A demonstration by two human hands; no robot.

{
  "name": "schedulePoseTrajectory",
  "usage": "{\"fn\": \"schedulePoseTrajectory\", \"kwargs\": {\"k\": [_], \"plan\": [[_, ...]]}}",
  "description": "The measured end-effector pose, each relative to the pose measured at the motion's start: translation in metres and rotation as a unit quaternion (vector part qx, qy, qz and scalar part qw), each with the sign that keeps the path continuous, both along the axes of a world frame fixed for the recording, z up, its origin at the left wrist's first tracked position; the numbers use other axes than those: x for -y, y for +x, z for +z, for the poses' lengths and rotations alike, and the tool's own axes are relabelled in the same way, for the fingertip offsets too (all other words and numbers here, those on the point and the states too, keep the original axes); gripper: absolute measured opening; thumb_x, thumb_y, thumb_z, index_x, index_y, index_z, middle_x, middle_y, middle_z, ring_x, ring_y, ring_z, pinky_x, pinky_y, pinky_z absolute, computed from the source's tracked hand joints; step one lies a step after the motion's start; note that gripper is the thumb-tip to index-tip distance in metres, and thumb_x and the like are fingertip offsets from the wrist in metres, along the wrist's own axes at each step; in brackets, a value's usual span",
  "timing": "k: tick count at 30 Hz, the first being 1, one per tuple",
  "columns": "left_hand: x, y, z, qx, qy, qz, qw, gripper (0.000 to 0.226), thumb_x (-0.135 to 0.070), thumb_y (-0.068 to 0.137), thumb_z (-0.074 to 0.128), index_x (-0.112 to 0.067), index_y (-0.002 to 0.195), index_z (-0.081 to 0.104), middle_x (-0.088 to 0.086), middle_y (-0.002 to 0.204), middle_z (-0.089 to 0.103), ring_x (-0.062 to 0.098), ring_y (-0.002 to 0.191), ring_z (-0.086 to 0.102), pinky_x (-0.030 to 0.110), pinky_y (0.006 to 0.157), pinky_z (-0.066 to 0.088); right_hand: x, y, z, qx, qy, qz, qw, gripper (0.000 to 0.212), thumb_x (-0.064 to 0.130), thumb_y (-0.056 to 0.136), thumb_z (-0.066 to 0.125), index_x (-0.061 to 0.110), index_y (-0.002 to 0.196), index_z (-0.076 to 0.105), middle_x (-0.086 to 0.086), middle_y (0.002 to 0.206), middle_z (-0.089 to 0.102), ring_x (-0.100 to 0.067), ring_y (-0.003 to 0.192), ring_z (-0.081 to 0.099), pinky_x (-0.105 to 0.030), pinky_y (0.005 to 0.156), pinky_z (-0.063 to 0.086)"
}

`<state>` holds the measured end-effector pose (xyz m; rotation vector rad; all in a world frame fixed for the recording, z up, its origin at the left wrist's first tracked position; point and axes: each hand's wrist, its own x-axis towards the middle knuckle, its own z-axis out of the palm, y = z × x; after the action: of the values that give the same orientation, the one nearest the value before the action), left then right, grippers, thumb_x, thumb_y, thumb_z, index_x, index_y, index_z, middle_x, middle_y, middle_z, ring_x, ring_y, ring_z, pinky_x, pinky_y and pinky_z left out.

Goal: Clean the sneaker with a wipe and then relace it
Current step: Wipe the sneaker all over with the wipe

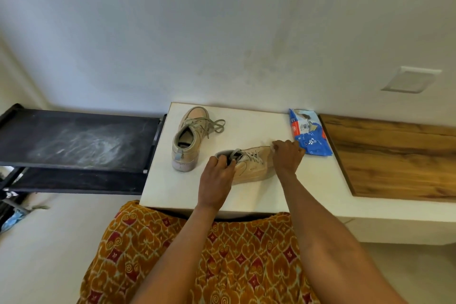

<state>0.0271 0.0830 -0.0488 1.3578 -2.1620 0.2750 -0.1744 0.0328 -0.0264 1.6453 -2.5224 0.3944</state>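
A beige sneaker lies on the white table, toe pointing right, laces threaded. My left hand grips its heel collar and tongue end. My right hand sits over the toe, fingers curled round a small white wipe pressed against the toe. A second beige sneaker stands upright to the left, toe toward the wall, its laces loose.
A blue wipes pack lies at the table's back right, beside a wooden board. A black dusty shoe rack stands left of the table. My patterned orange garment fills the foreground. The wall is close behind.
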Motion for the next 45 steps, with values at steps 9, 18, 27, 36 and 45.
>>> {"fn": "schedulePoseTrajectory", "kwargs": {"k": [9, 18, 27, 36, 45], "plan": [[-0.004, 0.000, 0.006, -0.031, 0.015, 0.007, 0.999, 0.027, -0.009, 0.073, 0.075, -0.016, 0.099, 0.069, 0.006, 0.087, 0.058, 0.021, 0.076, 0.045, 0.025, 0.055, 0.045, -0.011, -0.004, -0.005, -0.057, -0.021, 0.160, 0.985, 0.008, 0.014, 0.072, 0.078, 0.016, 0.079, 0.075, -0.008, 0.070, 0.066, -0.031, 0.073, 0.060, -0.037, 0.064, 0.045], [-0.009, -0.004, 0.010, -0.058, 0.036, 0.015, 0.998, 0.028, -0.006, 0.073, 0.075, -0.014, 0.099, 0.068, 0.007, 0.089, 0.059, 0.022, 0.076, 0.048, 0.025, 0.053, 0.047, -0.019, -0.009, -0.013, 0.110, -0.057, 0.006, 0.992, 0.020, 0.003, 0.092, 0.051, 0.001, 0.103, 0.068, -0.018, 0.094, 0.065, -0.032, 0.096, 0.052, -0.030, 0.069, 0.038], [-0.010, -0.006, 0.009, -0.075, 0.044, 0.022, 0.996, 0.020, -0.008, 0.078, 0.072, -0.013, 0.097, 0.068, 0.007, 0.088, 0.058, 0.022, 0.076, 0.045, 0.025, 0.050, 0.047, -0.043, 0.014, -0.018, 0.141, -0.022, 0.037, 0.989, 0.020, 0.011, 0.092, 0.052, 0.006, 0.102, 0.069, -0.014, 0.100, 0.067, -0.029, 0.096, 0.054, -0.035, 0.075, 0.043], [-0.009, -0.009, 0.004, -0.082, 0.040, 0.037, 0.995, 0.016, -0.006, 0.082, 0.066, -0.012, 0.097, 0.068, 0.008, 0.087, 0.058, 0.024, 0.076, 0.044, 0.029, 0.052, 0.046, -0.066, 0.027, -0.029, 0.184, -0.018, -0.085, 0.979, 0.020, 0.016, 0.093, 0.050, 0.010, 0.100, 0.068, -0.011, 0.099, 0.069, -0.028, 0.097, 0.056, -0.035, 0.082, 0.036], [-0.011, -0.004, 0.002, -0.066, 0.038, 0.025, 0.997, 0.021, -0.004, 0.081, 0.065, -0.013, 0.099, 0.066, 0.007, 0.088, 0.057, 0.023, 0.079, 0.044, 0.029, 0.057, 0.046, -0.080, 0.082, -0.049, 0.271, -0.103, -0.073, 0.954, 0.016, 0.015, 0.090, 0.053, 0.006, 0.097, 0.065, -0.012, 0.103, 0.061, -0.029, 0.100, 0.052, -0.036, 0.082, 0.040]]}}
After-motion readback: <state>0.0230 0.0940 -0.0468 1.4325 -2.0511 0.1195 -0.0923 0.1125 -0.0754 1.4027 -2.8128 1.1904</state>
